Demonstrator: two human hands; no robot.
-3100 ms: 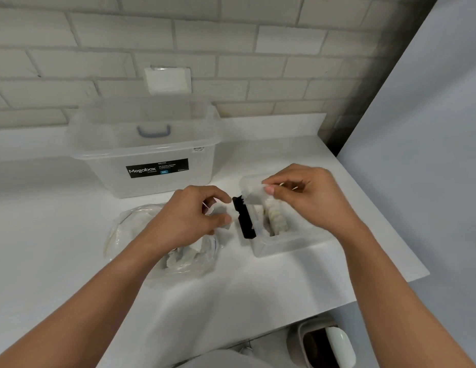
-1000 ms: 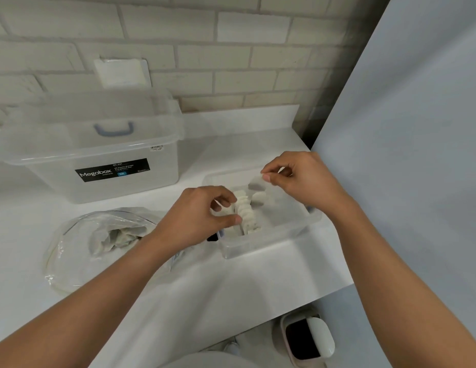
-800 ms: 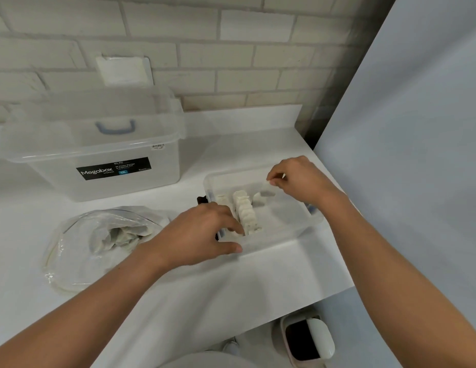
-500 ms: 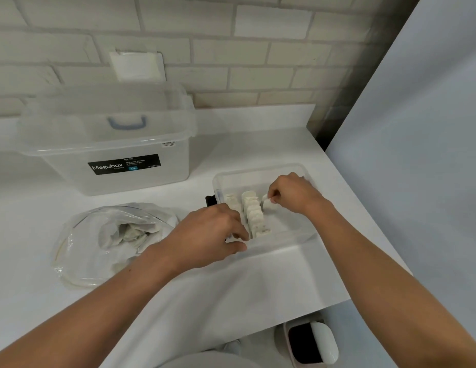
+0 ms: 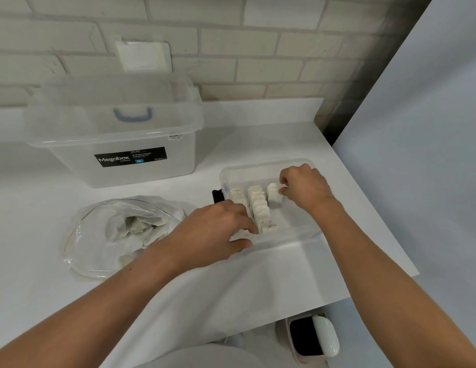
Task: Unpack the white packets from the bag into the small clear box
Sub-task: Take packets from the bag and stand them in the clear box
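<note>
The small clear box sits on the white counter near its right edge. Several white packets stand in rows inside it. My right hand reaches into the far side of the box and pinches one white packet upright beside the middle row. My left hand is at the box's near left corner, fingers curled inside, thumb at the front wall, pinching a mostly hidden white packet. The clear bag lies open to the left with more packets in it.
A large clear Megabox bin stands at the back left against the brick wall. A small black object lies against the box's left end. The counter ends just right of the box; a pedal bin stands on the floor below.
Both hands have come down from above the box into it. The right hand lowered its packet beside the middle row; the left moved from the bag side to the near left corner.
</note>
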